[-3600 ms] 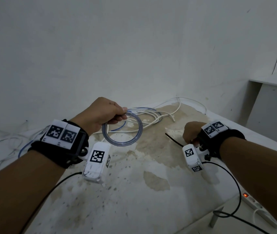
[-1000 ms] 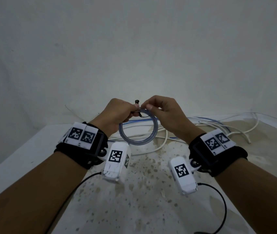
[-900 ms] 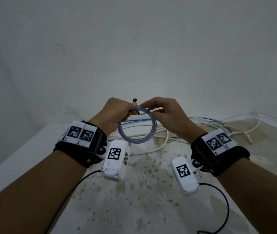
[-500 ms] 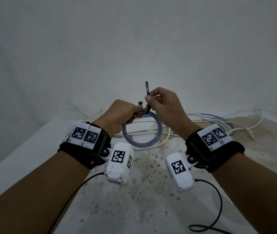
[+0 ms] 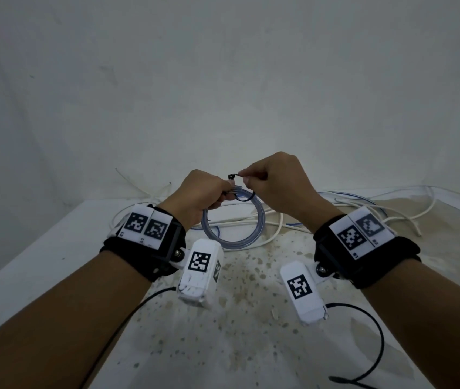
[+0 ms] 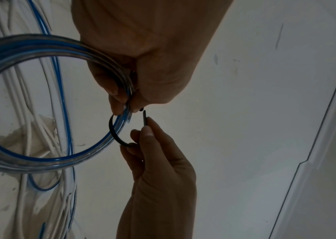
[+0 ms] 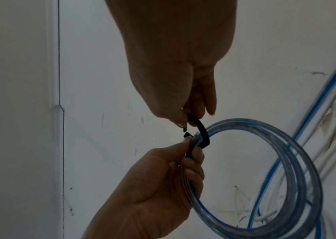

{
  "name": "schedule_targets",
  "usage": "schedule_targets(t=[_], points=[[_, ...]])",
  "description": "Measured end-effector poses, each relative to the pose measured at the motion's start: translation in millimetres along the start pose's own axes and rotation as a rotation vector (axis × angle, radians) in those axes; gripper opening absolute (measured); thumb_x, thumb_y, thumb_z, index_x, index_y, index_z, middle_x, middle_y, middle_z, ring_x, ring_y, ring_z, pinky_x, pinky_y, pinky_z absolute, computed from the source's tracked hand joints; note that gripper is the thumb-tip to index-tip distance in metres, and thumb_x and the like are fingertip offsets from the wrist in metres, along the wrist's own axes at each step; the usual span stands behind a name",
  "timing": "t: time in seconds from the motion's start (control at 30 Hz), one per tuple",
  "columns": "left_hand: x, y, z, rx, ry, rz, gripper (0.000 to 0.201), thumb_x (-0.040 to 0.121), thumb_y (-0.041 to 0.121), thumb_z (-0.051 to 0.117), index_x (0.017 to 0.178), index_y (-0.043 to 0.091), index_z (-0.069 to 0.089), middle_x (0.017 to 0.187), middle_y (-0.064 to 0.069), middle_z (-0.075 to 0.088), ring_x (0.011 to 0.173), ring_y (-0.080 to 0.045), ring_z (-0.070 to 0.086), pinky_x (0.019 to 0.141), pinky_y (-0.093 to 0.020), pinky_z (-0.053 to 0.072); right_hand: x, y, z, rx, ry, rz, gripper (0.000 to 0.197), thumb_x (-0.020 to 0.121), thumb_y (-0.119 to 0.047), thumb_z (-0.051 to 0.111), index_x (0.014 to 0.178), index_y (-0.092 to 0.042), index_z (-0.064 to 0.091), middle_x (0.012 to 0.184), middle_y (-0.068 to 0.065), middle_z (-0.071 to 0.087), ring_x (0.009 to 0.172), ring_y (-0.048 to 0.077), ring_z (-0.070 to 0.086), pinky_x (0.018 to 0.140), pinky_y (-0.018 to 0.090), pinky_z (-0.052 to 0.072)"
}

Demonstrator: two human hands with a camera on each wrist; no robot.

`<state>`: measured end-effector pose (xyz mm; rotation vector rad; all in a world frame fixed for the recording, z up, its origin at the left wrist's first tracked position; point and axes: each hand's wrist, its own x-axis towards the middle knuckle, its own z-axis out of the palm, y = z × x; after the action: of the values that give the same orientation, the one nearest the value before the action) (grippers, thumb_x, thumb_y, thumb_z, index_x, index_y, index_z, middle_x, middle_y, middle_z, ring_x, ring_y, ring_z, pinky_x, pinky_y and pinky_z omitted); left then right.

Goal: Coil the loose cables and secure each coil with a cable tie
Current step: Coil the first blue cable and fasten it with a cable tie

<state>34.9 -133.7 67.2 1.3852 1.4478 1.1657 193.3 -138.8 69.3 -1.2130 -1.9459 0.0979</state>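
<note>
left hand (image 5: pixel 205 192) grips the coil (image 5: pixel 234 220) above the table (image 5: pixel 55 248) beside the tie's head, right hand (image 5: pixel 272 178) pinches the tie (image 6: pixel 114 131) tail, its tip just short of the head, pointing toward it.

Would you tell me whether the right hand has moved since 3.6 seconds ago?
Yes. The right hand rose off the table and swung left to the coil, where it pinches the cable tie.

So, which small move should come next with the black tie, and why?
Probably feed the tip into the head. The cable tie already loops around the coil, held by the left hand, but the tip pinched by the right hand sits just short of the head.
</note>
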Motion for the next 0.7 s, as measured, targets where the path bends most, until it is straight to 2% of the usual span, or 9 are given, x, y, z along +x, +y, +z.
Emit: schedule_targets(t=[0.07,0.2,0.33,0.47,0.6,0.7], points=[[0.2,-0.8,-0.5,0.012,-0.002,0.001,0.02,0.091,0.013,0.066,0.075,0.002,0.068,0.067,-0.008,0.068,0.048,-0.007,0.05,0.048,-0.017,0.041,-0.1,-2.8,-2.7,-0.004,-0.023,-0.003,0.017,0.089,-0.016,0.067,0.101,-0.015,0.079,0.094,0.003,0.077,0.074,0.005,0.059,0.073,0.018,0.046],[-0.4,-2.5,-1.3,0.059,-0.008,0.027,0.019,0.091,0.013,0.065,0.084,-0.004,0.07,0.065,-0.006,0.066,0.041,-0.001,0.052,0.045,-0.015,0.041,0.7,-7.0,-5.2,-0.016,-0.063,0.008,0.017,0.089,-0.016,0.066,0.101,-0.014,0.079,0.094,0.004,0.077,0.079,0.01,0.066,0.076,0.021,0.05],[-2.4,-3.0,-0.8,0.139,-0.008,0.061,0.02,0.09,0.012,0.065,0.089,-0.008,0.071,0.065,-0.006,0.067,0.041,0.002,0.054,0.048,-0.015,0.041,1.0,-8.8,-4.9,-0.024,-0.097,0.003,0.017,0.089,-0.013,0.065,0.099,-0.013,0.079,0.086,0.004,0.077,0.057,0.001,0.052,0.058,0.008,0.036],[-4.3,-5.3,-0.1,0.255,-0.012,0.116,0.021,0.088,0.015,0.066,0.083,-0.004,0.074,0.067,-0.006,0.07,0.05,-0.002,0.057,0.053,-0.019,0.043,0.8,-12.6,-6.2,-0.064,-0.134,0.019,0.02,0.086,-0.009,0.063,0.096,-0.014,0.08,0.085,0.005,0.076,0.067,0.013,0.056,0.06,0.021,0.038],[-5.4,-6.4,0.5,0.381,-0.016,0.177,0.021,0.087,0.021,0.066,0.074,0.007,0.076,0.067,-0.002,0.073,0.067,-0.016,0.063,0.065,-0.033,0.049,2.9,-16.1,-7.9,-0.098,-0.17,0.037,0.023,0.083,-0.007,0.061,0.092,-0.015,0.08,0.085,0.002,0.075,0.07,0.013,0.057,0.058,0.02,0.037],[-8.5,-4.0,1.7,0.502,-0.008,0.235,0.023,0.088,0.023,0.064,0.073,0.011,0.076,0.069,-0.002,0.073,0.057,-0.011,0.057,0.063,-0.03,0.045,5.8,-19.8,-6.9,-0.106,-0.182,0.071,0.024,0.081,-0.005,0.061,0.089,-0.016,0.08,0.083,0.0,0.074,0.071,0.014,0.058,0.057,0.02,0.039]])
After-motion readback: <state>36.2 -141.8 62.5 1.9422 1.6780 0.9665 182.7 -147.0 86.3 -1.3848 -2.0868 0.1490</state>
